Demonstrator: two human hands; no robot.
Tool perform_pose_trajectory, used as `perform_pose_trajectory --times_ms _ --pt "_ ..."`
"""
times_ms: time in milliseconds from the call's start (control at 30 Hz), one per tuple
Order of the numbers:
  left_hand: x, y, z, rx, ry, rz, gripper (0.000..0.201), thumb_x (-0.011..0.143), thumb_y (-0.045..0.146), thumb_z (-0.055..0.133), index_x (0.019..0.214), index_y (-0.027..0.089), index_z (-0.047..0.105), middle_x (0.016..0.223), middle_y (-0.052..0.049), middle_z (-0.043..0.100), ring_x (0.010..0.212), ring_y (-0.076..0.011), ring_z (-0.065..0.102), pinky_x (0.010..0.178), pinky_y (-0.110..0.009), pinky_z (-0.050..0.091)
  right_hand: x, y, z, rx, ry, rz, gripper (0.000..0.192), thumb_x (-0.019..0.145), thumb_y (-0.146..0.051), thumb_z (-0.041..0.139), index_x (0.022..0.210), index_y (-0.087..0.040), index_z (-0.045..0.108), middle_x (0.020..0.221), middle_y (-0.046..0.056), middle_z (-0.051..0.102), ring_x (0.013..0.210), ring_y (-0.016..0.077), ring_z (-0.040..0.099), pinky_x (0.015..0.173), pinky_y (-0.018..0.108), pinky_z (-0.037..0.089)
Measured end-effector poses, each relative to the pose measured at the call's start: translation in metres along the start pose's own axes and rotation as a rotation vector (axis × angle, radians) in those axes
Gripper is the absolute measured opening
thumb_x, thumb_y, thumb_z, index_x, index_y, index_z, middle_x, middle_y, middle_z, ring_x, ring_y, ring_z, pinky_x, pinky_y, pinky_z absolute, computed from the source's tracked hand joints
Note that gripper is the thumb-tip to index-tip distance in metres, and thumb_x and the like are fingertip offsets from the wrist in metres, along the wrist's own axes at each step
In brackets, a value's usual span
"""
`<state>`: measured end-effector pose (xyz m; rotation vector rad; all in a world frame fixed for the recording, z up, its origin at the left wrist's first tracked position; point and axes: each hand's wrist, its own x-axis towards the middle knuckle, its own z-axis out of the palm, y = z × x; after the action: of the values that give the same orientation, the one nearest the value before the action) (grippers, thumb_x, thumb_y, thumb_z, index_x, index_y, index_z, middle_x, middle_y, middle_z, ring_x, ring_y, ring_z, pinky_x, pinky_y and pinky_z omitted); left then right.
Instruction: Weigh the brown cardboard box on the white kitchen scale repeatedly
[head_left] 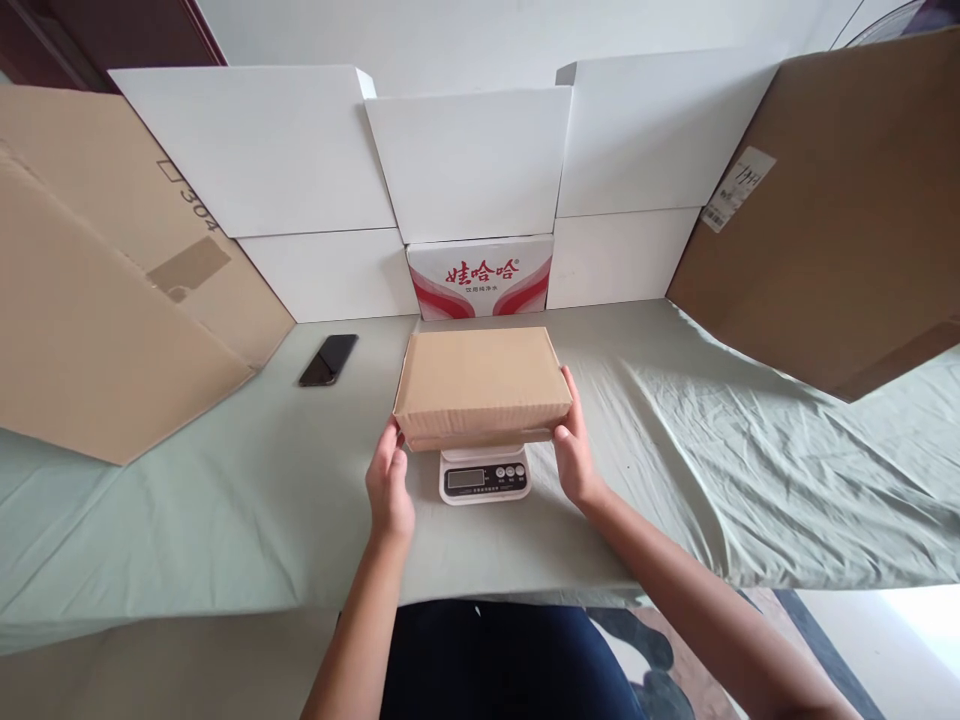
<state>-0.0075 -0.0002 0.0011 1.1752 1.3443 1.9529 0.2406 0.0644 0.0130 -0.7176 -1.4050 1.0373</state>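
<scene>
A closed brown cardboard box [481,370] is held level between my two hands, over a small white digital kitchen scale [486,490]. My left hand [390,490] grips the box's near left corner, some of its fingers hidden behind the side. At the near right corner, my right hand [576,450] has its thumb on the front and its fingers along the side. The box covers the scale's weighing plate, so I cannot tell whether it rests there. The scale's display and its buttons face me; no digits can be read.
A dark phone [328,360] lies left of the box on the pale green cloth [300,520]. White boxes [472,165] and a red-and-white printed carton [480,280] stand along the back. Large cardboard panels flank the table, left [90,280] and right [832,220].
</scene>
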Motion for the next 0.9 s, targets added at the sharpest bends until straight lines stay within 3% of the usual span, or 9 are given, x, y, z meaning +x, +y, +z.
perform_pose_trajectory --times_ms 200,333,500,700,800,900 --pt "0.076 0.019 0.032 -0.086 -0.093 0.116 0.054 0.093 0.042 0.062 0.143 0.022 0.060 0.149 -0.012 0.062 0.145 -0.0311 0.052 0.120 -0.042 0.042 0.075 -0.006 0.001 -0.108 -0.001 -0.223 0.090 0.090 -0.075 0.048 0.164 -0.039 0.013 0.176 -0.005 0.017 0.165 0.0315 0.017 0.135 0.056 0.021" --pt "0.119 -0.003 0.058 -0.165 -0.102 0.069 0.055 0.085 0.038 0.065 0.138 0.023 0.063 0.145 -0.012 0.065 0.144 -0.0307 0.054 0.119 -0.042 0.043 0.114 0.012 0.007 -0.183 0.043 -0.289 0.088 0.091 -0.072 0.049 0.164 -0.037 0.014 0.175 -0.003 0.020 0.165 0.0289 0.016 0.136 0.053 0.019" --pt "0.119 -0.036 0.066 -0.216 -0.067 -0.073 0.057 0.075 0.033 0.065 0.131 0.022 0.066 0.143 -0.013 0.066 0.143 -0.0295 0.054 0.119 -0.040 0.042 0.116 0.049 0.007 -0.175 0.051 -0.200 0.089 0.090 -0.067 0.055 0.163 -0.030 0.020 0.174 0.002 0.025 0.163 0.0283 0.021 0.136 0.050 0.016" --pt "0.114 -0.043 0.063 -0.200 -0.077 -0.179 0.056 0.073 0.030 0.058 0.126 0.018 0.068 0.137 -0.013 0.070 0.137 -0.0302 0.059 0.114 -0.042 0.047 0.117 0.059 0.003 -0.168 0.027 -0.117 0.085 0.090 -0.069 0.052 0.161 -0.030 0.028 0.172 0.002 0.029 0.162 0.0275 0.025 0.135 0.050 0.019" --pt "0.117 -0.046 0.060 -0.179 -0.063 -0.191 0.057 0.074 0.029 0.056 0.128 0.017 0.067 0.143 -0.014 0.067 0.140 -0.0299 0.057 0.117 -0.042 0.045 0.119 0.059 -0.002 -0.129 0.044 -0.016 0.089 0.089 -0.070 0.052 0.163 -0.035 0.018 0.173 0.002 0.028 0.161 0.0265 0.028 0.133 0.053 0.023" --pt "0.121 -0.051 0.052 -0.159 0.012 -0.197 0.058 0.076 0.029 0.058 0.132 0.019 0.066 0.154 -0.013 0.058 0.150 -0.0267 0.046 0.122 -0.039 0.038 0.120 0.064 -0.012 -0.073 0.163 0.120 0.093 0.088 -0.069 0.051 0.164 -0.041 0.006 0.174 0.003 0.023 0.160 0.0253 0.030 0.127 0.059 0.032"
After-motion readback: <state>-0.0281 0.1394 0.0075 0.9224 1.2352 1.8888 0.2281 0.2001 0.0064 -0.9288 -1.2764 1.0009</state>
